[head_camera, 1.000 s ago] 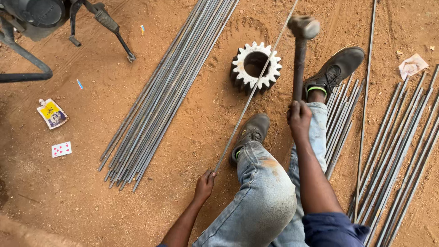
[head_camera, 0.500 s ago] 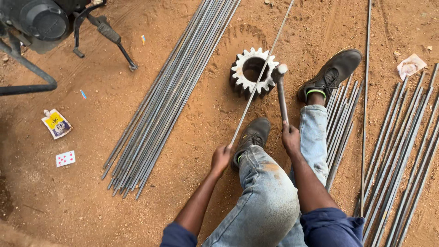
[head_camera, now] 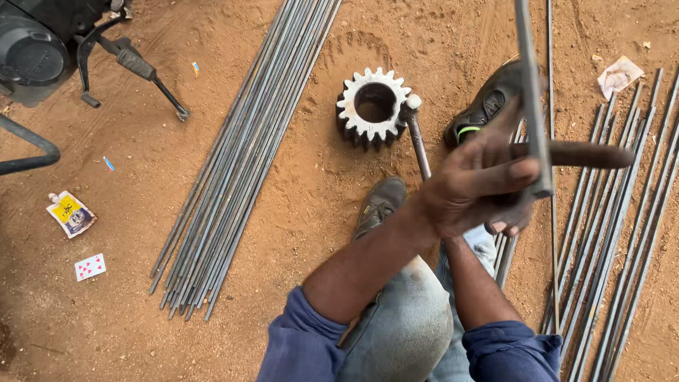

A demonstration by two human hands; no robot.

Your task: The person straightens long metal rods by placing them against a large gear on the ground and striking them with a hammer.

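Up close to the camera, the left hand (head_camera: 470, 191) closes round a thin steel rod (head_camera: 530, 92) held upright, with the right hand (head_camera: 511, 225) tucked just beneath it, its grip mostly hidden, beside a thick rusty bar (head_camera: 590, 154) jutting to the right. Beyond the hands, a toothed gear wheel (head_camera: 373, 106) sits on the red dirt ground (head_camera: 297, 212) with a hammer (head_camera: 417, 138) leaning against it. Bundled rods (head_camera: 240, 170) lie well to the left of the hands, more rods (head_camera: 615, 233) to their right.
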